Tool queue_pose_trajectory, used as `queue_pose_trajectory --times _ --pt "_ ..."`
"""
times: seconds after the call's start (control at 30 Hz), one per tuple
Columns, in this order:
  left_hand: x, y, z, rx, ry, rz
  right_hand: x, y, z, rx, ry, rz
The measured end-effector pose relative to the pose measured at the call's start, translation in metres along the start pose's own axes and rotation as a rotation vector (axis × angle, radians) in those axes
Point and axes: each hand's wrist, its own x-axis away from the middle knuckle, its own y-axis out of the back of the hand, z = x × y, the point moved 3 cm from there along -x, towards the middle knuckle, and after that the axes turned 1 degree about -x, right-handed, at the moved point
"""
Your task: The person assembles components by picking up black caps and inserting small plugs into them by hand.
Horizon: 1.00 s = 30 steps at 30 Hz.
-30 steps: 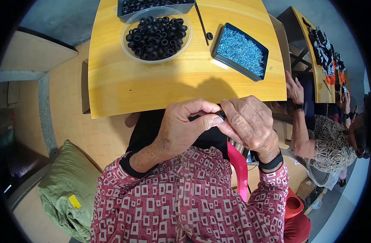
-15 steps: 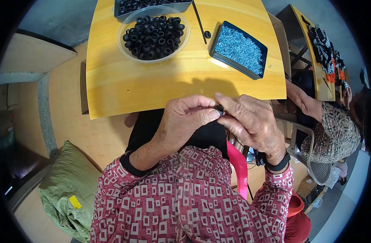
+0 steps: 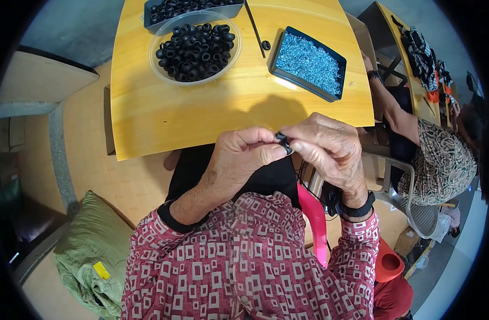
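Note:
Just off the table's near edge, my two hands meet around a small black ring-shaped part (image 3: 283,141). My left hand (image 3: 243,152) pinches it between thumb and forefinger. From the other side the thumb and fingers of my right hand (image 3: 330,149) are closed on it too; its exact shape is partly hidden by the fingertips. Beyond my hands, a round clear tub (image 3: 154,58) holds a heap of small black hollow round parts (image 3: 199,50). To its right, a dark tray (image 3: 303,89) is full of tiny shiny bluish metal pieces (image 3: 311,61).
A grey bin (image 3: 231,10) of black parts stands at the yellow table's (image 3: 201,117) far edge, near a thin black rod (image 3: 255,28) and a loose black piece (image 3: 265,45). A green sack (image 3: 89,250) lies at left. Another person's arm (image 3: 391,104) is at right, by a mesh chair (image 3: 423,218).
My right hand has shifted slightly up and left, and its fingers have turned on the black part, which shows more now. The other person's arm reaches further forward.

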Motion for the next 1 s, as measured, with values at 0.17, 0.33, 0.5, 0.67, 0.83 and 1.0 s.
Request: queue_pose_trajectory --times 0.17,0.33,0.5,0.67,0.83,1.0 --pt "-0.003 -0.002 -0.005 -0.170 -0.069 -0.011 -0.007 0.000 0.001 0.079 0.039 0.044" --pt "-0.003 0.002 -0.007 -0.271 -0.094 -0.037 -0.014 -0.001 0.007 0.005 -0.115 0.009" --pt "-0.004 0.001 -0.011 -0.131 -0.120 -0.053 -0.010 0.013 -0.001 -0.074 -0.068 -0.135" --pt "-0.005 0.000 -0.009 -0.061 -0.063 -0.042 -0.008 0.015 0.002 -0.100 -0.045 -0.082" --pt "-0.006 0.000 -0.009 -0.055 -0.061 -0.041 -0.009 0.016 0.002 -0.101 -0.019 -0.056" --pt "-0.006 -0.001 -0.010 -0.076 -0.084 -0.033 -0.009 0.012 0.004 -0.128 -0.074 -0.042"
